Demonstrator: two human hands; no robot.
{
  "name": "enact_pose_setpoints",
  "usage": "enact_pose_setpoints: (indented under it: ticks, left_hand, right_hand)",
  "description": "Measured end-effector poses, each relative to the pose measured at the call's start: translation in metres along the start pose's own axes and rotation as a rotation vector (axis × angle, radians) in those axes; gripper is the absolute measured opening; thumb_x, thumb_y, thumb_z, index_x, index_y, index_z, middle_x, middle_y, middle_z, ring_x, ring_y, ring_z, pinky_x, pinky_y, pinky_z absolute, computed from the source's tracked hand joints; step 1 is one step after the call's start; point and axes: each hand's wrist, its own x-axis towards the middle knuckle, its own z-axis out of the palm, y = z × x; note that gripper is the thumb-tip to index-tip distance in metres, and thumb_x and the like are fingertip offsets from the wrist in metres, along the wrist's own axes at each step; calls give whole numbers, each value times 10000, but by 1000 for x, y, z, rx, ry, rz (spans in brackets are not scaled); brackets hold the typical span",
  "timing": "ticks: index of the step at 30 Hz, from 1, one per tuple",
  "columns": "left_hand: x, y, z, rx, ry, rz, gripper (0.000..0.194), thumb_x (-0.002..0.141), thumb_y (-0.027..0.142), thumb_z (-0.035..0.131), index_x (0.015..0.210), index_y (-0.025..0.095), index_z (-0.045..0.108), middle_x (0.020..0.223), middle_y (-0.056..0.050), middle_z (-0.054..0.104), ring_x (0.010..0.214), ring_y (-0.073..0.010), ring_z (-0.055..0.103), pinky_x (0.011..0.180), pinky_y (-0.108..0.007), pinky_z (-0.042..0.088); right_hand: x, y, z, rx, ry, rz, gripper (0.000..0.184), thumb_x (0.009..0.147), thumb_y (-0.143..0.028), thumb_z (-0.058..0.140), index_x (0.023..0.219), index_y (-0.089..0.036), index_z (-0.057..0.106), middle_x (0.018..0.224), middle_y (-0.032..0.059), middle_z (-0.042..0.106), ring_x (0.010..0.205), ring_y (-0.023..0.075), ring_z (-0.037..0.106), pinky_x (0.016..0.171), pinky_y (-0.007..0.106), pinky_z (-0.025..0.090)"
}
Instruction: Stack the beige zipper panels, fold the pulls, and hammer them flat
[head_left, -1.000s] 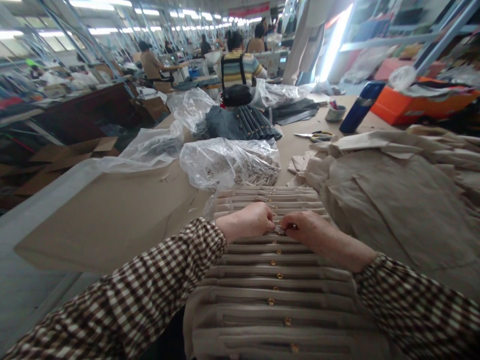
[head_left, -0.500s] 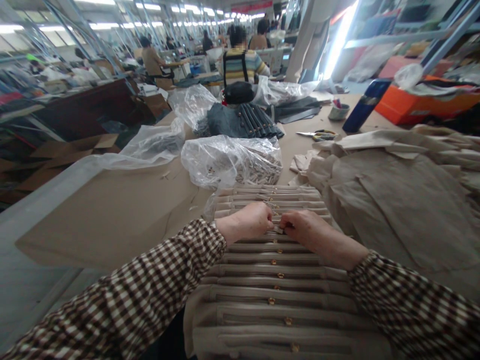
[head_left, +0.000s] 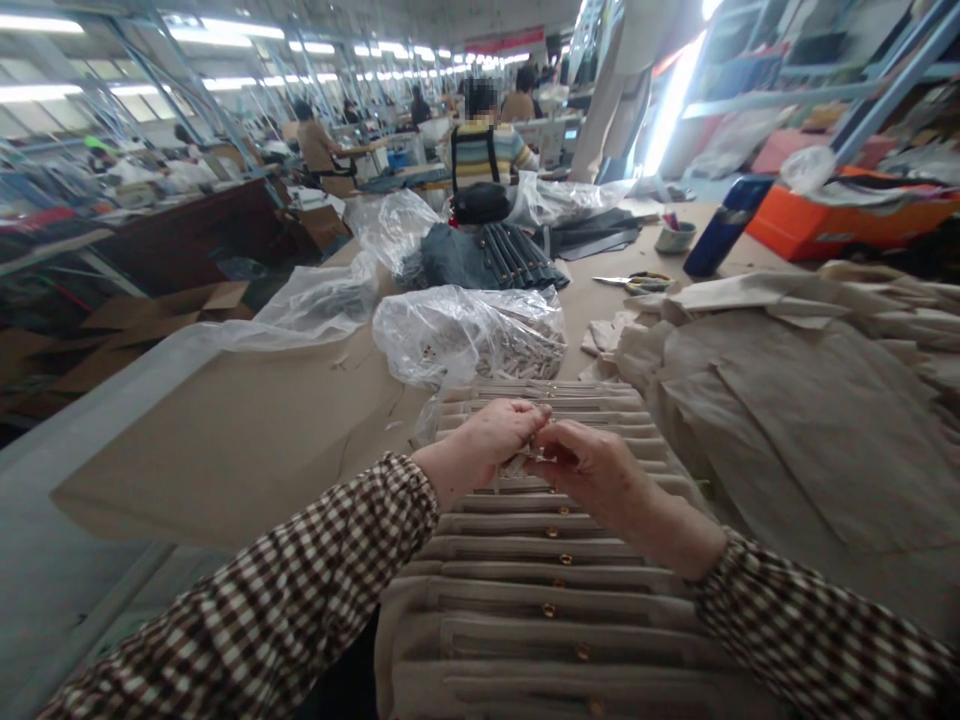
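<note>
Overlapping beige fabric pieces (head_left: pixel 517 640) lie in a long row before me, each with a zipper and a small gold-coloured metal pull (head_left: pixel 566 559) near its middle. Above the row's far part, my left hand (head_left: pixel 480 445) is closed around several small beige fabric strips (head_left: pixel 516 464), whose ends show below its fingers. My right hand (head_left: pixel 607 485) meets it at the fingertips, thumb and fingers pinched together beside the strips. What exactly the right fingertips grip is too small and partly hidden to make out.
Just beyond stands a clear plastic bag (head_left: pixel 465 330) of small beige strips. Dark blue zippered pieces (head_left: pixel 487 255), scissors (head_left: pixel 634 283), a small cup (head_left: pixel 675 237) and a blue bottle (head_left: pixel 727 225) lie farther back. Beige cloth (head_left: pixel 810 400) is heaped at right. A person (head_left: pixel 484 150) sits ahead.
My hands have come together and lifted slightly off the zipper pulls. The left hand has turned, showing strips under its fingers. The view has tilted up a little.
</note>
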Motion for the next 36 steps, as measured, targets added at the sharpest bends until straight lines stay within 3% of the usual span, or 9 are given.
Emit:
enact_pose_setpoints:
  ticks: [4, 9, 14, 17, 21, 23, 26, 30, 36]
  left_hand:
    - [3, -7, 7, -142, 77, -48, 250, 894, 269, 579, 685, 140, 534, 641, 19, 546, 545, -76, 502, 549, -192, 418]
    - [1, -12, 8, -140, 58, -121, 211, 925, 247, 541, 737, 149, 533, 616, 34, 518, 479, -70, 468, 457, -184, 366]
    - [-4, -12, 2, -95, 55, -194, 145, 913, 230, 557, 789, 158, 541, 648, 45, 523, 445, -58, 475, 422, -172, 330]
    - [-8, -11, -2, -40, 12, -227, 176, 901, 293, 586, 796, 157, 548, 660, 54, 511, 421, -51, 467, 385, -167, 269]
    - [-15, -11, -4, 16, -132, -272, 236, 838, 383, 654, 829, 151, 607, 703, 56, 518, 433, -49, 470, 366, -178, 247]
    - [-17, -12, -5, 71, -156, -268, 257, 800, 400, 681, 791, 161, 588, 648, 64, 495, 427, -61, 470, 360, -184, 228]
    - [-17, -14, -6, 291, -101, -199, 248, 799, 391, 656, 730, 178, 549, 548, 71, 473, 399, -70, 428, 363, -193, 232]
    - [-13, -17, -8, 560, -109, -91, 233, 801, 304, 586, 618, 179, 515, 475, 67, 435, 403, -76, 391, 396, -209, 263]
    - [-14, -15, -8, 667, -99, -92, 196, 754, 238, 535, 572, 183, 488, 461, 65, 409, 406, -84, 378, 405, -222, 245]
  right_hand:
    - [2, 3, 7, 2, 4, 88, 16, 808, -182, 632, 795, -184, 623, 683, -17, 623, 587, 99, 503, 576, 204, 370]
    - [1, 7, 0, 1, -86, 15, 137, 892, -213, 525, 798, -190, 621, 778, 15, 674, 683, 120, 580, 641, 215, 397]
    - [-3, 12, -12, 40, -46, 103, 130, 843, -225, 551, 735, -182, 609, 612, -26, 592, 548, 89, 479, 542, 195, 350]
    - [-5, 17, -19, 73, -4, 156, 117, 807, -253, 585, 725, -176, 619, 573, -36, 551, 517, 83, 428, 509, 196, 332]
    - [-12, 21, -24, 102, -21, 179, 120, 799, -271, 600, 727, -177, 617, 595, -25, 556, 544, 90, 441, 521, 201, 348]
    - [-16, 23, -21, 123, -52, 200, 120, 801, -279, 596, 737, -179, 615, 625, -17, 565, 577, 99, 465, 539, 206, 365]
    - [-22, 28, -13, 130, -131, 240, 108, 790, -281, 596, 792, -179, 632, 641, -26, 558, 588, 102, 465, 532, 206, 355]
    - [-24, 33, -8, -25, -283, 297, 83, 766, -234, 598, 738, -172, 645, 587, -43, 548, 551, 95, 446, 511, 207, 310]
    - [-20, 28, -13, -131, -367, 207, 159, 788, -126, 542, 752, -179, 687, 668, -20, 645, 619, 107, 527, 603, 218, 352]
